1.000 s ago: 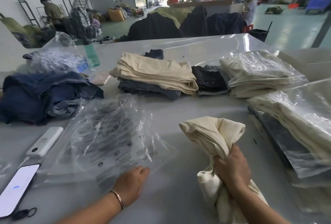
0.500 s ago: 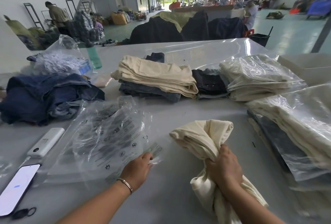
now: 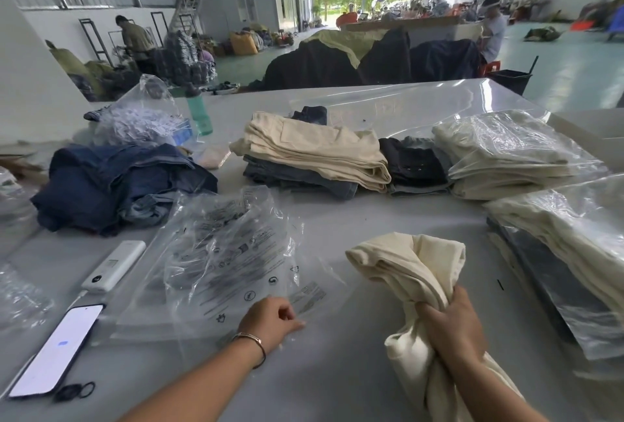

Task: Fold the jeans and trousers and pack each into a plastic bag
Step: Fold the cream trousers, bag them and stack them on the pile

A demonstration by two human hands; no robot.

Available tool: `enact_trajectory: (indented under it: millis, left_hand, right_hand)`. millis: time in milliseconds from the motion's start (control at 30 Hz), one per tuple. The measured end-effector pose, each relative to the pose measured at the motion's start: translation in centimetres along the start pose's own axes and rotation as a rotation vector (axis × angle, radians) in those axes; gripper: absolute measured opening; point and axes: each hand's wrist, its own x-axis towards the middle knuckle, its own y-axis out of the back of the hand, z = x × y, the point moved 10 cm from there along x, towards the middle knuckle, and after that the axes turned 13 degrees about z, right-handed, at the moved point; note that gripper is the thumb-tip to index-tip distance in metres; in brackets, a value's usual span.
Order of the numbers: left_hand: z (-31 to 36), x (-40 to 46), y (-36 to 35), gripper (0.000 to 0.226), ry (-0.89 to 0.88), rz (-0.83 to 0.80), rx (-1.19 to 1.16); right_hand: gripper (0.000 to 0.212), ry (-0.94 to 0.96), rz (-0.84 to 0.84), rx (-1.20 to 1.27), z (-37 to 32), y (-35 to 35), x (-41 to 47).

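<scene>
My right hand (image 3: 452, 327) grips a folded pair of cream trousers (image 3: 410, 266) around the middle, bunching the cloth; its far end lifts off the grey table (image 3: 337, 388). To the left, my left hand (image 3: 270, 322) pinches the near edge of a clear printed plastic bag (image 3: 229, 259) that lies crumpled and flat on the table. Between the bag's edge and the trousers is a gap of bare table.
Folded cream and denim trousers (image 3: 314, 155) are stacked mid-table, bagged cream ones (image 3: 506, 151) and bagged stacks (image 3: 567, 246) at right. Loose dark jeans (image 3: 114, 182) lie at left. A phone (image 3: 57, 350), power bank (image 3: 114, 264) and hair ties (image 3: 74, 391) sit near left.
My left hand slid right along the bag's near edge and closed its fingers on it. The trousers in my right hand shifted slightly left toward the bag.
</scene>
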Motion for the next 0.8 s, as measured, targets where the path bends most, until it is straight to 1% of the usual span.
enact_trajectory:
  millis: [100,167,200,267,333,367,467,533,567,600,633,667,767,800]
  left_hand:
    - [-0.1,-1.0,-1.5,0.031,0.167,-0.075,-0.366]
    - [-0.5,-1.9,-2.7,0.023,0.252,-0.134,-0.496]
    - [-0.7,-2.3,-3.3,0.020,0.258,-0.165,-0.502]
    - [-0.8,-3.0,-4.0,0.022,0.200,-0.211,-0.423]
    - [-0.9,-3.4,-4.3,0.029,0.128,-0.231,-0.306]
    - [-0.7,-3.5,-4.2,0.028,0.086,-0.235,-0.231]
    - [0.1,-2.9,-4.2,0.008,-0.087,-0.270,0.071]
    - [0.5,-2.5,-4.1,0.013,-0.132,-0.304,0.186]
    - [0.7,-2.4,-4.2,0.015,-0.141,-0.315,0.191]
    - [0.6,-2.3,-4.4,0.022,-0.117,-0.334,0.145]
    - [0.5,-2.1,-4.4,0.029,-0.058,-0.350,0.058]
    - [0.3,-2.0,-4.2,0.030,0.029,-0.362,-0.050]
    - [-0.3,-2.8,-2.7,0.015,0.375,-0.440,-0.456]
    - [-0.6,-2.5,-1.8,0.015,0.454,-0.409,-0.576]
  right_hand:
    - [0.037,-0.058,0.002,0.069,0.9,0.3,0.6]
    - [0.037,-0.074,0.008,0.111,0.9,0.5,0.7]
    - [0.035,-0.081,0.008,0.129,0.9,0.6,0.7]
    - [0.029,-0.117,-0.014,0.193,0.9,0.8,0.8]
    - [0.025,-0.204,-0.070,0.338,0.9,1.1,1.1]
    - [0.025,-0.232,-0.105,0.416,0.3,1.3,1.2]
    - [0.029,-0.215,-0.221,0.584,-3.6,2.6,0.6]
    - [0.037,-0.177,-0.339,0.668,-6.9,2.8,-0.9]
    - [0.042,-0.160,-0.416,0.719,-8.4,2.7,-2.0]
    - [0.046,-0.140,-0.493,0.771,-9.8,2.3,-3.1]
    - [0.051,-0.110,-0.562,0.809,-11.1,1.9,-4.2]
    - [0.053,-0.062,-0.620,0.827,-12.1,1.4,-5.3]
    - [0.055,0.182,-0.742,0.717,-14.0,-0.6,-8.5]
    - [0.057,0.261,-0.788,0.659,-14.2,-1.3,-9.7]
